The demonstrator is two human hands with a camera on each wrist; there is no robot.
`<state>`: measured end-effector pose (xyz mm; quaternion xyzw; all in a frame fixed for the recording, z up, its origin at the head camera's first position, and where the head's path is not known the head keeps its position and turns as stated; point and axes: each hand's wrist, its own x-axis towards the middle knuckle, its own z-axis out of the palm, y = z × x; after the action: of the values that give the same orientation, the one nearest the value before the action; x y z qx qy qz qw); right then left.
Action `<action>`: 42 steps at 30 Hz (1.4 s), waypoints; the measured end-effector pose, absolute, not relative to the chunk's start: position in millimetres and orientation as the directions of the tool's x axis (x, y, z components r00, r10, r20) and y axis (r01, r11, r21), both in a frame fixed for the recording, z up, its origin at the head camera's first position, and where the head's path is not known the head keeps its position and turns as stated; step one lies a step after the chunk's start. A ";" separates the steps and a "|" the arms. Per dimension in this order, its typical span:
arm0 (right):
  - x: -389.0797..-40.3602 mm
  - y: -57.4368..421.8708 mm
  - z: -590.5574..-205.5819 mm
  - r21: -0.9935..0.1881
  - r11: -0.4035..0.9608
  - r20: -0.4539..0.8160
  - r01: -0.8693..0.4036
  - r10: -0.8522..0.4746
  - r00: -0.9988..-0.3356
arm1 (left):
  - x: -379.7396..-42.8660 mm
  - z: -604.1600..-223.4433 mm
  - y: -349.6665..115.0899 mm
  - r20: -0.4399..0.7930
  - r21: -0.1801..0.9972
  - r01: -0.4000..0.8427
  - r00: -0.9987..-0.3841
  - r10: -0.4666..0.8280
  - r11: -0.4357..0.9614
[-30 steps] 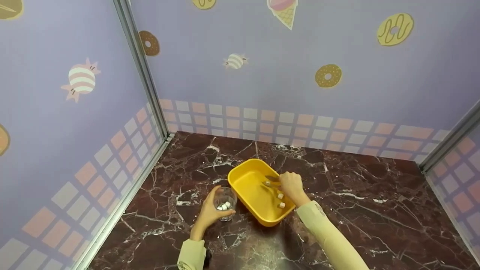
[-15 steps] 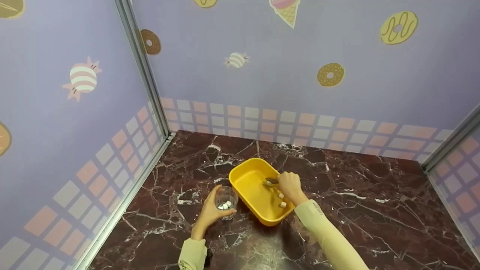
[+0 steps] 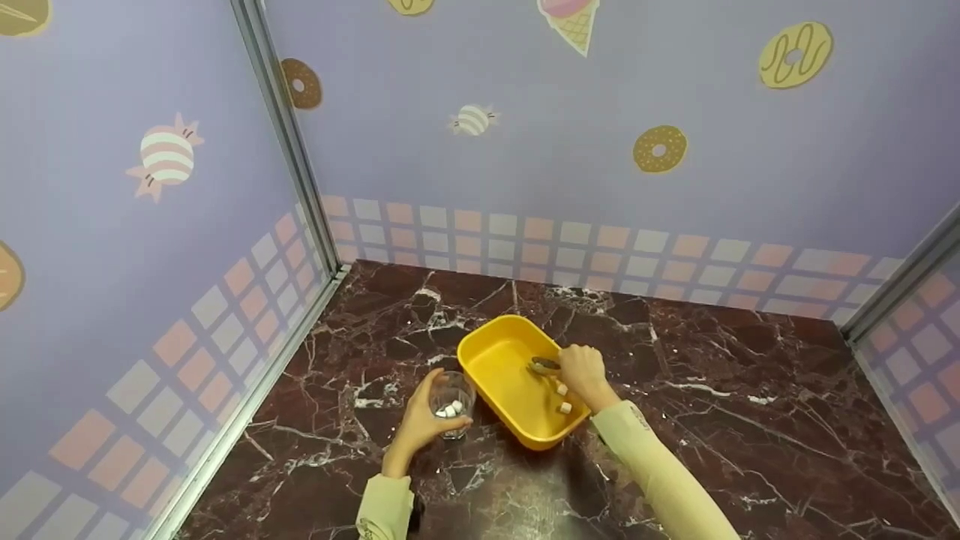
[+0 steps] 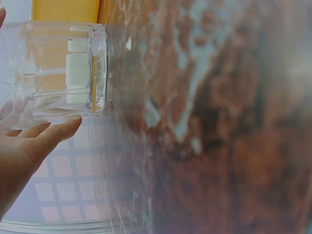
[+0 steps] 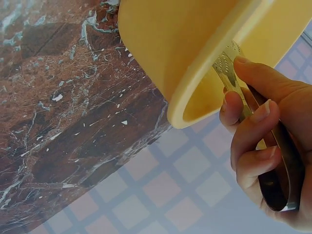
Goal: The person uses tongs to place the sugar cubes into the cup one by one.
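My left hand (image 3: 415, 424) curls round a clear glass (image 3: 454, 385) standing on the marble-patterned surface, thumb on the near side and fingers on the far side. Several white cubes (image 3: 451, 410) lie at the bottom of the glass, also seen through its wall in the left wrist view. Over the right rim of a yellow tub (image 3: 504, 375), my right hand (image 3: 583, 375) grips metal tongs (image 5: 280, 161); their perforated tips reach down inside. Two white cubes (image 3: 565, 407) lie in the tub below that hand. Whatever is between the tips, I cannot tell.
The dark red marble-patterned surface (image 3: 720, 442) extends round the tub and glass. A lilac wall (image 3: 547, 172) with sweets printed on it stands behind, and another wall (image 3: 97, 285) rises at the left. Small white specks dot the surface.
One second ago the tongs' arms stood apart with a white cube between them; they have since come together. The right hand stays over the tub's rim, and the left hand and glass have hardly moved.
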<state>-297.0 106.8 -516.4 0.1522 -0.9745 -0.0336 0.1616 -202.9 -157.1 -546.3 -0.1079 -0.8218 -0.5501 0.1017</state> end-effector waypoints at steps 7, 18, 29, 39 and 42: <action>-294.6 112.4 -509.9 0.078 0.954 0.257 -0.291 -0.301 -0.918 | -203.6 -546.2 -158.1 0.292 0.888 0.299 -0.953 0.076 0.349; -288.2 118.6 -488.0 0.043 0.948 0.261 -0.314 -0.314 -0.913 | -221.3 -578.5 -165.7 0.300 0.869 0.297 -0.952 0.056 0.396; -276.9 111.9 -457.7 -0.026 0.931 0.278 -0.364 -0.343 -0.897 | -222.8 -581.0 -164.9 0.304 0.869 0.300 -0.951 0.054 0.393; -253.9 87.1 -425.3 -0.001 0.900 0.327 -0.436 -0.412 -0.851 | -222.9 -582.2 -164.6 0.310 0.863 0.306 -0.949 0.055 0.402; -247.2 78.5 -419.2 0.009 0.891 0.322 -0.453 -0.431 -0.843 | -222.6 -582.0 -163.8 0.300 0.867 0.294 -0.953 0.051 0.402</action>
<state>-247.2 78.5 -419.2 0.2305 -0.9592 0.0338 0.1599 -222.6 -163.8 -582.0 -0.1039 -0.8296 -0.5367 0.1133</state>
